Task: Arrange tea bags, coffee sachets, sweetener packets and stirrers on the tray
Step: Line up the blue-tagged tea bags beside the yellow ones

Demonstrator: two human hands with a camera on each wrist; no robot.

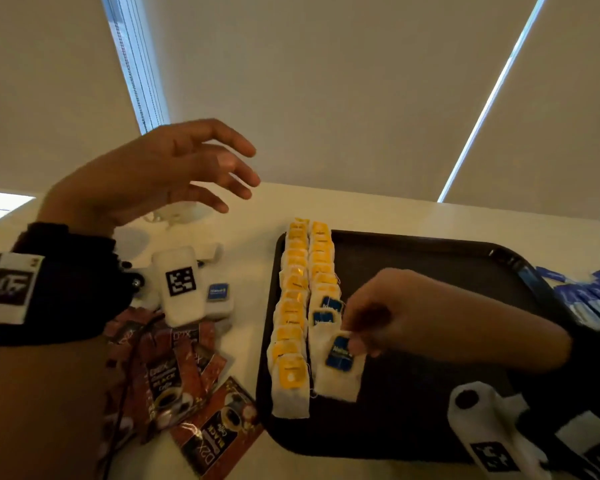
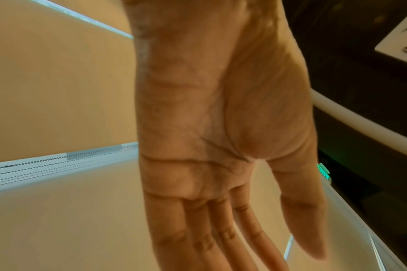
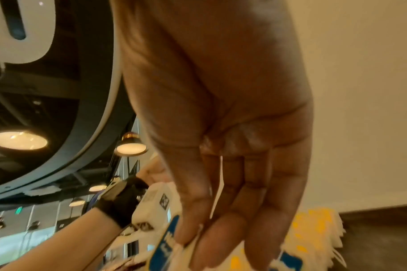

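Observation:
A dark brown tray (image 1: 430, 258) lies on the white table. Along its left side run two rows of white tea bags with yellow tags (image 1: 293, 313); the near end of the right row has blue-tagged bags. My right hand (image 1: 355, 342) pinches the top of a blue-tagged tea bag (image 1: 340, 367) that lies at the front of that row; the right wrist view shows thumb and fingers (image 3: 193, 232) closed on its blue tag (image 3: 161, 256). My left hand (image 1: 236, 174) hovers high over the table left of the tray, fingers spread and holding nothing, as the left wrist view confirms (image 2: 220, 238).
Brown coffee sachets (image 1: 174, 375) lie scattered left of the tray near the table's front. One more blue-tagged tea bag (image 1: 219, 297) lies behind them. Blue and white packets (image 1: 593, 296) are piled right of the tray. A blind-covered window rises behind the table.

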